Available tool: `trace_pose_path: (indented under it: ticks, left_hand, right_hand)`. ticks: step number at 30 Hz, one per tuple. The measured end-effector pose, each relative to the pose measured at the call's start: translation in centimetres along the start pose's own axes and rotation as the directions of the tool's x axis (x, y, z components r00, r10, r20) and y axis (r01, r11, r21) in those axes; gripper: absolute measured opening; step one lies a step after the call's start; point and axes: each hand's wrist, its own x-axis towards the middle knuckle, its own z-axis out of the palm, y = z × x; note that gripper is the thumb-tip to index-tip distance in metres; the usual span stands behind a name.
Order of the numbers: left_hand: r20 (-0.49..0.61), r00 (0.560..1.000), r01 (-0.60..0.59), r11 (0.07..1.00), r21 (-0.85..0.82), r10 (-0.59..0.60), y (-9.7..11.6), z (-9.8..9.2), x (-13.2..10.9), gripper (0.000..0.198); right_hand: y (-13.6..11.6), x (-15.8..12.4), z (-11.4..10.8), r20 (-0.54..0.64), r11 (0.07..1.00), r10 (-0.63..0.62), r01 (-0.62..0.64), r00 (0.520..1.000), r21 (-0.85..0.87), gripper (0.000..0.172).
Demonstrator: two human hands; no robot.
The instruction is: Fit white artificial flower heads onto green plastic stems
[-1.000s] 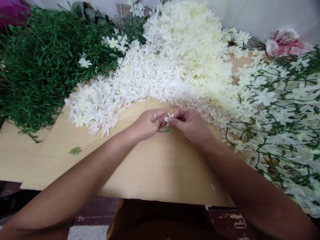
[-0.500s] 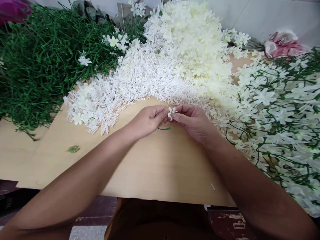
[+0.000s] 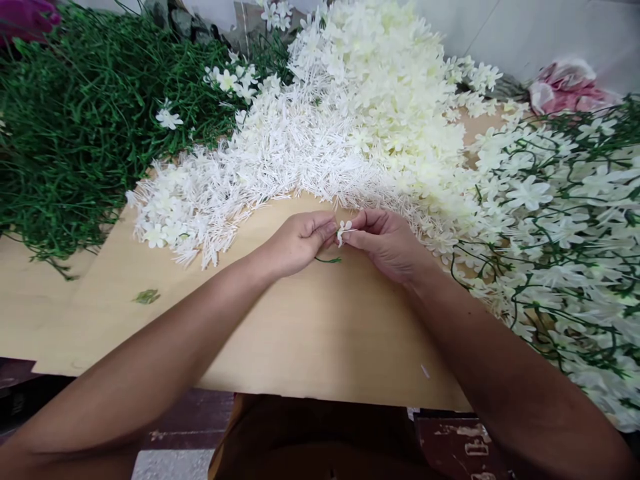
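Observation:
My left hand (image 3: 297,241) and my right hand (image 3: 384,241) meet over the tan board (image 3: 310,333), fingertips almost touching. Between them sits a small white artificial flower (image 3: 343,231), pinched by my right fingers. My left fingers are closed on a thin green stem (image 3: 327,260) that pokes out below the hand toward the flower. Just beyond the hands lies a heap of white plastic stamen pieces (image 3: 280,160).
A big pile of cream flower heads (image 3: 390,87) fills the back middle. Loose green stems (image 3: 85,127) cover the left side. Finished green sprays with white flowers (image 3: 560,233) lie on the right. A pink cloth (image 3: 567,83) sits at the back right, a small green scrap (image 3: 146,297) on the board.
Both hands shifted slightly up and away from me while staying together. The flower between the fingertips turned a little; the green stem stays under the left hand.

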Motion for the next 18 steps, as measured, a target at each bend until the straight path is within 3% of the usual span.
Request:
trace_pose_path:
  ticks: [8,18]
  left_hand:
    - [0.008,0.999,-0.037,0.999,0.020,0.037,-0.4,0.1,0.0,0.034]
    - [-0.046,0.999,0.018,0.979,0.203,-0.009,-0.8,0.4,0.2,0.030]
  right_hand:
    - [0.2,-0.2,0.5,-0.036,1.000,0.001,-0.002,0.999,-0.028,0.022]
    - [0.0,-0.2,1.4,-0.143,0.992,-0.015,-0.003,0.990,-0.125,0.017]
